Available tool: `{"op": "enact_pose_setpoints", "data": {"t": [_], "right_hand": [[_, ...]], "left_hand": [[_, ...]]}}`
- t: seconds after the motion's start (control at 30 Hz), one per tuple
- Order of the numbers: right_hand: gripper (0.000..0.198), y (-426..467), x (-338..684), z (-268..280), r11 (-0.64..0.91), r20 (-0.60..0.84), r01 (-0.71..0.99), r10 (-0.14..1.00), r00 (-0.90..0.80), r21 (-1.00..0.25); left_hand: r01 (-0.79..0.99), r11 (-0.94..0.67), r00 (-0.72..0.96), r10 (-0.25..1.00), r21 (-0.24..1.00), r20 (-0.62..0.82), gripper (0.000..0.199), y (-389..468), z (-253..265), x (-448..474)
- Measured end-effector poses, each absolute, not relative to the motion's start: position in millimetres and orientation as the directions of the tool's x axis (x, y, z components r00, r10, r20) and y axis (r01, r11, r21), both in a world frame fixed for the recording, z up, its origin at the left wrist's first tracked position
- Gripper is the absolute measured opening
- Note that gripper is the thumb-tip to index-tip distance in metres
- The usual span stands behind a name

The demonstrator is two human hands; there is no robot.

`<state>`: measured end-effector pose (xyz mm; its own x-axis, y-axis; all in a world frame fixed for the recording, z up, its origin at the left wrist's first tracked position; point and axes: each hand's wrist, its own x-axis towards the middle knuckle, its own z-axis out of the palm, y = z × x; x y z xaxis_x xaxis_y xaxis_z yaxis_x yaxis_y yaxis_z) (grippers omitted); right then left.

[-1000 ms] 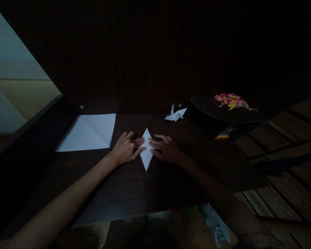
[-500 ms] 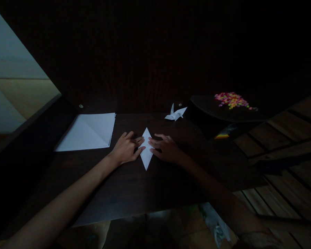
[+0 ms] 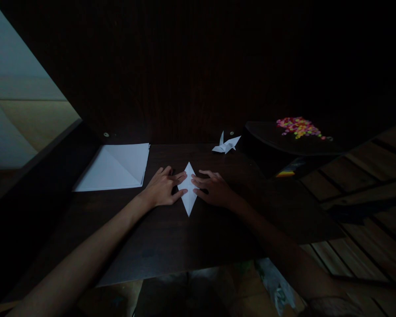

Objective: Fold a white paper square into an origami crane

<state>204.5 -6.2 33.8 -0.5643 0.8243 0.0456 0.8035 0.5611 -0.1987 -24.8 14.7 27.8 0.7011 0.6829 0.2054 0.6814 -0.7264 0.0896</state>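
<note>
A white paper folded into a narrow diamond (image 3: pixel 189 203) lies flat on the dark table, a crease running down its middle. Fingertips of my left hand (image 3: pixel 163 187) rest on its left side, thumb and fingers spread. From the right, my right hand (image 3: pixel 214 189) touches the opposite edge with its fingers stretched out. Neither hand is closed around the paper. Behind my right hand stands a folded white paper crane (image 3: pixel 226 145).
Stacked white paper sheets (image 3: pixel 119 167) lie at the left, the top one creased. On a raised dark shelf (image 3: pixel 264 136) at the right is a heap of small colourful pieces (image 3: pixel 300 127). A dark panel (image 3: pixel 185 75) closes off the back, and a low side wall (image 3: pixel 39 163) stands left.
The whole view has shifted a little, so everything appears slightly farther right. Both hands keep nearly the same places on the folded paper.
</note>
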Motion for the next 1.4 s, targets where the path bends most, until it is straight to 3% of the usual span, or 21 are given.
{"op": "enact_pose_setpoints", "data": {"t": [0.2, 0.4, 0.6, 1.13, 1.4], "right_hand": [[0.042, -6, 205, 34, 0.567, 0.054, 0.8, 0.821, -0.568, -0.196], [0.042, -5, 206, 30, 0.563, 0.062, 0.804, 0.824, -0.563, -0.19], [0.04, -5, 206, 30, 0.569, 0.069, 0.798, 0.82, -0.568, -0.199], [0.052, -4, 210, 36, 0.567, 0.028, 0.78, 0.813, -0.582, -0.266], [0.057, -5, 207, 37, 0.541, 0.016, 0.792, 0.828, -0.56, -0.281]], "left_hand": [[0.666, -0.741, 0.721, 0.669, 0.084, 0.182, 0.067, 13, 33, -26], [0.653, -0.75, 0.738, 0.661, 0.106, 0.137, 0.096, 12, 30, -30], [0.665, -0.734, 0.727, 0.679, 0.14, 0.103, 0.058, 14, 29, -33], [0.644, -0.747, 0.745, 0.662, 0.165, 0.086, 0.102, 12, 28, -36], [0.685, -0.704, 0.7, 0.707, 0.187, 0.1, 0.077, 7, 26, -30]]}}
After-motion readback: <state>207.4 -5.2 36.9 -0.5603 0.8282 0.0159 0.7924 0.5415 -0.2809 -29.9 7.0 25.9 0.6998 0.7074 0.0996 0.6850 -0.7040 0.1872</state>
